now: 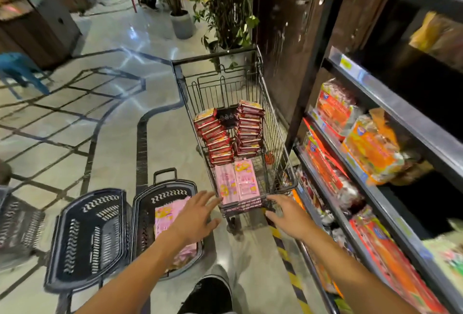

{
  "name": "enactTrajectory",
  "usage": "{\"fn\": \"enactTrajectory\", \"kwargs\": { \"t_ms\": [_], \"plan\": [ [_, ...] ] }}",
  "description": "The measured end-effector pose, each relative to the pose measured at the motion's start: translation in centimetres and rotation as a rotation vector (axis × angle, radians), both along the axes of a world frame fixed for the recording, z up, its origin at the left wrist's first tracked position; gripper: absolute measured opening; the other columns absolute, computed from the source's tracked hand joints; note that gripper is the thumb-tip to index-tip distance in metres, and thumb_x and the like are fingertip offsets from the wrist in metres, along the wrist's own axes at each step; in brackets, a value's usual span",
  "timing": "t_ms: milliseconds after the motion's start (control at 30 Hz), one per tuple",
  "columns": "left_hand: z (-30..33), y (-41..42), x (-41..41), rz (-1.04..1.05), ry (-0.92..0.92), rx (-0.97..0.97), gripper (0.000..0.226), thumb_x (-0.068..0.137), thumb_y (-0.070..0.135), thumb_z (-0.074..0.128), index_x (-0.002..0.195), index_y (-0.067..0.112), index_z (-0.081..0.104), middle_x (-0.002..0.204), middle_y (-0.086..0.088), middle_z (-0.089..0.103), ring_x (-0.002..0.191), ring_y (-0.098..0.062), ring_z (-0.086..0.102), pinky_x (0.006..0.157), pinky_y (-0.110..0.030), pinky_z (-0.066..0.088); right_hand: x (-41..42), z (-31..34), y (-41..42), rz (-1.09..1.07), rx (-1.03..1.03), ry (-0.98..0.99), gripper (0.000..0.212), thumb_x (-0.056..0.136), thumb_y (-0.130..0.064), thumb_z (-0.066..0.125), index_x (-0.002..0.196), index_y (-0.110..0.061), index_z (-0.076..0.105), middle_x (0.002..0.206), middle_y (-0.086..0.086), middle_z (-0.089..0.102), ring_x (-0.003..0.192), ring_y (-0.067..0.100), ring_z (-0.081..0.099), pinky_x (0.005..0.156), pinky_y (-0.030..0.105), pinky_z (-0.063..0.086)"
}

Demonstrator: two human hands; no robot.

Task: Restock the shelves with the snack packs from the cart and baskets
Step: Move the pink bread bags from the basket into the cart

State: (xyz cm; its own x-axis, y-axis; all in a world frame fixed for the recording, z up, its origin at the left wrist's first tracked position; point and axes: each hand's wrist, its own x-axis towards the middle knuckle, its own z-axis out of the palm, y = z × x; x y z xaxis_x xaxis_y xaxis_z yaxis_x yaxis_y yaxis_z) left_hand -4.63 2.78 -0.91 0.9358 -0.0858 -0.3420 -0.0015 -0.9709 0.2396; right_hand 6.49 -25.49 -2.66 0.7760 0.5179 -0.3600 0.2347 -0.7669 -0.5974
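Both hands reached toward the near end of one wire shopping cart [273,138]. The left hand [194,216] and the right hand [288,216] were spread, fingers straight, holding nothing. Two pink snack packs [236,183] topped a stack at the cart's near end; behind them stood two rows of red snack packs [230,133], too many to count. Two dark baskets sat on the floor left of the cart: the nearer basket [165,193] held more pink packs [164,216]; the other basket [87,238] showed none. The shelves [390,103] at right carried orange bags [373,145].
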Motion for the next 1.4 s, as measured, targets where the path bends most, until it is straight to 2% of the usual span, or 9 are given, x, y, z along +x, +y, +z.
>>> {"fn": "enactTrajectory", "kwargs": {
  "t_ms": [133,300,500,667,767,967,1133,1300,1400],
  "plan": [
    [-1.1,0.6,3.9,-0.008,0.029,-0.037,0.082,0.086,0.067,0.019,0.157,0.028,0.033,0.164,-0.003,0.029,0.152,-0.029,0.022,0.124,-0.04,0.015,3.5,-0.2,1.3,0.006,-0.022,0.013,0.054,0.098,-0.037,0.061,0.148,-0.023,0.046,0.151,-0.001,0.046,0.14,0.022,0.04,0.115,0.036,0.034],
    [-4.4,2.7,10.2,-0.015,0.122,-0.068,0.063,0.083,0.052,0.05,0.136,0.021,0.061,0.135,-0.011,0.064,0.121,-0.039,0.063,0.099,-0.052,0.051,8.8,-1.4,3.1,-0.037,-0.06,0.066,0.056,0.095,-0.041,0.062,0.146,-0.022,0.049,0.148,0.0,0.048,0.138,0.022,0.044,0.116,0.038,0.036],
    [-5.5,4.5,17.0,-0.012,0.125,-0.128,0.078,0.086,0.054,0.034,0.157,0.022,0.035,0.164,-0.007,0.028,0.152,-0.034,0.022,0.123,-0.046,0.015,15.2,-2.5,6.2,-0.073,-0.125,0.122,0.051,0.095,-0.031,0.066,0.143,-0.022,0.053,0.145,0.002,0.053,0.133,0.018,0.05,0.109,0.027,0.037],
    [-8.0,5.9,21.1,0.018,0.183,-0.171,0.078,0.086,0.055,0.034,0.153,0.016,0.041,0.159,-0.017,0.036,0.146,-0.043,0.032,0.122,-0.05,0.018,19.1,-4.4,7.7,-0.069,-0.156,0.193,0.069,0.091,-0.058,0.062,0.145,-0.018,0.051,0.148,0.006,0.05,0.135,0.022,0.049,0.112,0.034,0.038],
    [-9.6,6.3,22.7,0.063,0.229,-0.174,0.081,0.086,0.059,0.027,0.155,0.017,0.038,0.162,-0.015,0.031,0.149,-0.041,0.026,0.123,-0.049,0.014,21.7,-6.8,8.6,-0.013,-0.198,0.268,0.056,0.099,-0.034,0.061,0.149,-0.016,0.045,0.155,0.007,0.043,0.143,0.023,0.04,0.115,0.031,0.031],
    [-14.9,6.5,24.4,0.206,0.331,-0.137,0.095,0.076,0.064,0.009,0.16,0.021,0.024,0.167,-0.011,0.019,0.153,-0.036,0.015,0.125,-0.048,0.012,26.0,-14.8,10.9,0.067,-0.261,0.401,0.054,0.098,-0.026,0.063,0.148,-0.014,0.046,0.149,0.01,0.049,0.135,0.026,0.049,0.1,0.024,0.038],
    [-22.3,5.8,25.5,0.268,0.474,-0.13,0.073,0.1,0.047,0.044,0.16,0.018,0.015,0.168,-0.009,0.013,0.154,-0.033,0.008,0.126,-0.043,0.011,27.6,-23.8,12.1,0.028,-0.271,0.507,0.048,0.095,-0.021,0.069,0.14,-0.017,0.051,0.13,0.006,0.061,0.115,0.018,0.058,0.086,0.017,0.044],
    [-29.3,4.3,25.6,0.427,0.572,-0.214,0.082,0.09,0.061,0.028,0.161,0.021,0.013,0.169,-0.009,0.009,0.155,-0.033,0.008,0.125,-0.046,0.011,27.6,-32.4,12.7,-0.185,-0.22,0.642,0.064,0.094,-0.007,0.067,0.149,-0.003,0.035,0.134,0.005,0.052,0.116,0.018,0.052,0.073,0.011,0.039],
    [-31.2,3.5,25.9,0.517,0.587,-0.267,0.085,0.087,0.055,0.033,0.161,0.022,0.009,0.169,-0.007,0.003,0.155,-0.029,0.004,0.126,-0.037,0.004,27.0,-36.1,13.5,-0.323,-0.199,0.7,0.057,0.09,0.0,0.069,0.14,-0.004,0.042,0.129,0.012,0.06,0.095,0.017,0.059,0.065,0.01,0.045]
  ]
}}
